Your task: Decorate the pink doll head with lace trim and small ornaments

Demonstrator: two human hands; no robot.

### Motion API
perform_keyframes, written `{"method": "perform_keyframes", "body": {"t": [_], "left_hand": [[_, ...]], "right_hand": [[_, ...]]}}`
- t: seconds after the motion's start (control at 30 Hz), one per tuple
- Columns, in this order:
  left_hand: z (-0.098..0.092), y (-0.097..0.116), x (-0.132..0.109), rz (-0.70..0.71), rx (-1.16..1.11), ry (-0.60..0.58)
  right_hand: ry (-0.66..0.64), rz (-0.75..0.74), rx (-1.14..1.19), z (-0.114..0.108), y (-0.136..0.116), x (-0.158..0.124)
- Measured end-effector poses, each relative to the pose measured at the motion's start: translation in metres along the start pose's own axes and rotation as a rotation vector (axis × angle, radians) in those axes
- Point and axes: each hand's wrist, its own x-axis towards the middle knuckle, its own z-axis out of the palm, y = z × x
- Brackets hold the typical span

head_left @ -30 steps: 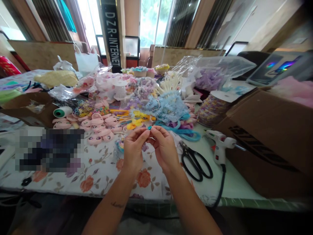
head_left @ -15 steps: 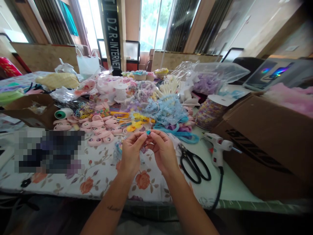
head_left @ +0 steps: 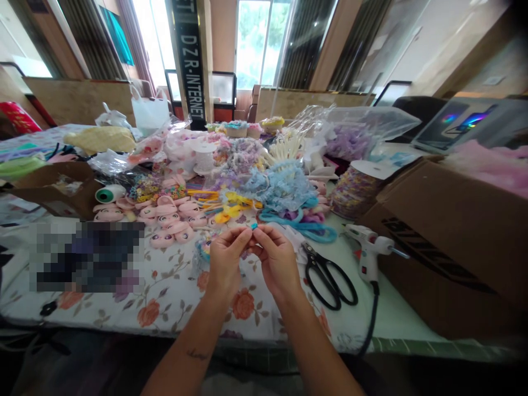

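Note:
Both my hands meet over the near middle of the table, pinching a small teal piece [head_left: 254, 226] between the fingertips; it is too small to tell its kind. My left hand [head_left: 226, 256] is closed on its left side, and my right hand [head_left: 277, 256] is closed on its right. Behind my left hand a lacy, pastel-coloured bundle [head_left: 203, 247] lies partly hidden on the floral tablecloth [head_left: 177, 297]. Black-handled scissors [head_left: 330, 278] rest just right of my right hand. Farther right is a white glue gun [head_left: 367, 247] with a dark cord.
Pink doll-face pieces [head_left: 169, 220] sit left of centre, with yellow strips [head_left: 231, 209] and blue lace [head_left: 282, 184] beyond my hands. A large cardboard box [head_left: 449, 247] fills the right side, near a ribbon spool [head_left: 358, 190]. A smaller open box [head_left: 58, 190] stands at left.
The fingertips have drawn closer together around the teal piece, which now sticks up more plainly above them. The view has shifted slightly; the things on the table lie as before.

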Motion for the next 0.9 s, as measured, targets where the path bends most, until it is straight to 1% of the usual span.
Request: {"method": "perform_keyframes", "body": {"t": [0.1, 0.17, 0.2, 0.27, 0.33, 0.37, 0.4, 0.43, 0.5, 0.57, 0.67, 0.73, 0.8, 0.9], "left_hand": [[-0.005, 0.004, -0.002, 0.001, 0.007, 0.012], [-0.019, 0.014, 0.001, 0.06, 0.034, 0.059], [-0.03, 0.022, 0.004, 0.114, 0.065, 0.103], [-0.058, 0.04, 0.01, 0.222, 0.164, 0.221], [-0.091, 0.057, 0.016, 0.262, 0.319, 0.318], [-0.106, 0.063, 0.018, 0.257, 0.419, 0.335], [-0.119, 0.067, 0.02, 0.234, 0.523, 0.327], [-0.129, 0.07, 0.022, 0.196, 0.626, 0.291], [-0.141, 0.068, 0.024, 0.093, 0.786, 0.184], [-0.143, 0.062, 0.029, 0.02, 0.871, 0.081], [-0.136, 0.051, 0.041, 0.0, 0.994, -0.016], [-0.129, 0.046, 0.049, 0.031, 1.126, -0.026], [-0.122, 0.042, 0.054, 0.091, 1.231, -0.013], [-0.113, 0.04, 0.056, 0.147, 1.287, -0.023]], "right_hand": [[0.001, 0.025, 0.005, -0.001, 0.001, 0.0], [0.021, 0.054, 0.001, -0.005, 0.003, 0.0], [0.037, 0.07, -0.005, -0.007, 0.004, 0.0], [0.072, 0.109, -0.021, -0.011, 0.009, -0.001], [0.085, 0.152, -0.039, -0.015, 0.016, -0.003], [0.081, 0.175, -0.048, -0.016, 0.02, -0.004], [0.07, 0.198, -0.056, -0.016, 0.025, -0.006], [0.052, 0.218, -0.065, -0.015, 0.029, -0.008], [0.013, 0.234, -0.089, -0.012, 0.037, -0.012], [-0.025, 0.218, -0.122, -0.007, 0.042, -0.015], [-0.061, 0.177, -0.171, -0.002, 0.044, -0.019], [-0.077, 0.171, -0.17, -0.001, 0.044, -0.019], [-0.086, 0.177, -0.144, -0.001, 0.047, -0.018], [-0.06, 0.195, -0.097, -0.002, 0.053, -0.015]]}}
